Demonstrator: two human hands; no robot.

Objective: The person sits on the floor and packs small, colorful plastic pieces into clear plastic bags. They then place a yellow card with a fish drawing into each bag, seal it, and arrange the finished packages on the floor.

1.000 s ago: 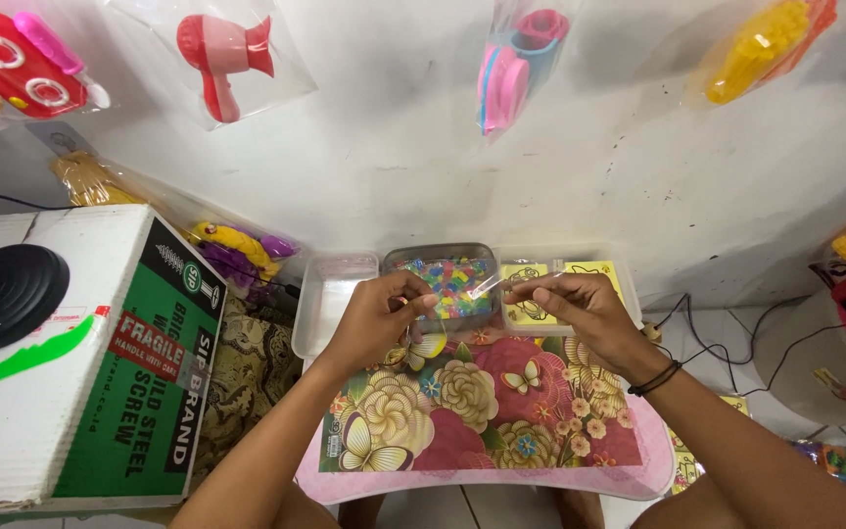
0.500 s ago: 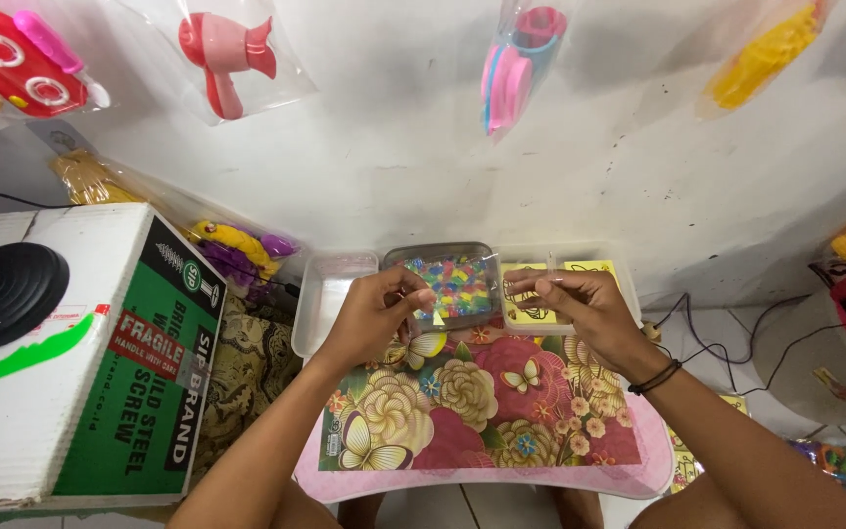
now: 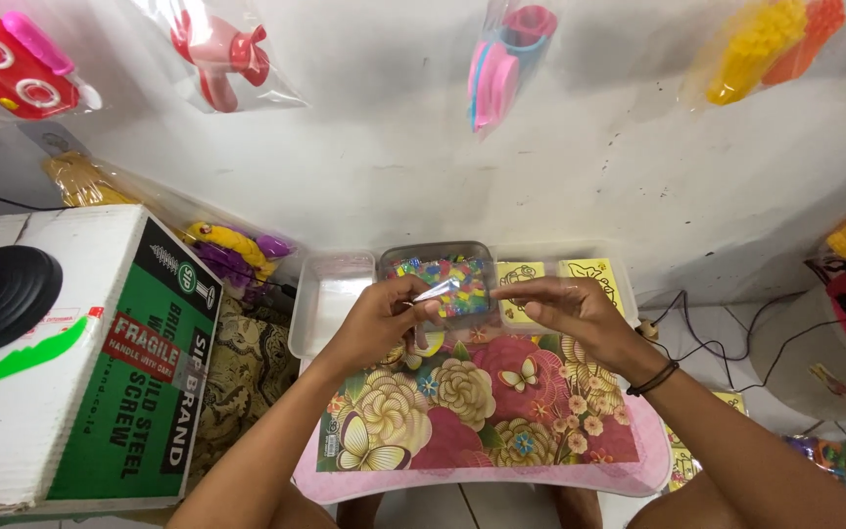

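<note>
We look down on our two bare forearms, reaching forward over a small pink lap table (image 3: 638, 470) topped with a floral, butterfly-patterned sheet. Our left hand (image 3: 379, 318) is curled, thumb and fingertips pinching a small clear plastic bag (image 3: 435, 291) just above the near edge of a clear tub of mixed-colour beads (image 3: 457, 274). Our right hand (image 3: 565, 304), a dark band at its wrist, hovers close beside the bag with fingers loosely bent and narrow; we cannot tell whether it touches the bag.

At the table's far side we count three clear containers in a row: one empty tray (image 3: 330, 299) on the left, the bead tub in the middle, and one holding two yellow cards (image 3: 560, 279) on the right. One green and white cardboard box (image 3: 119, 362) stands to the left. Four bagged plastic toys (image 3: 501, 59) hang on the white wall.
</note>
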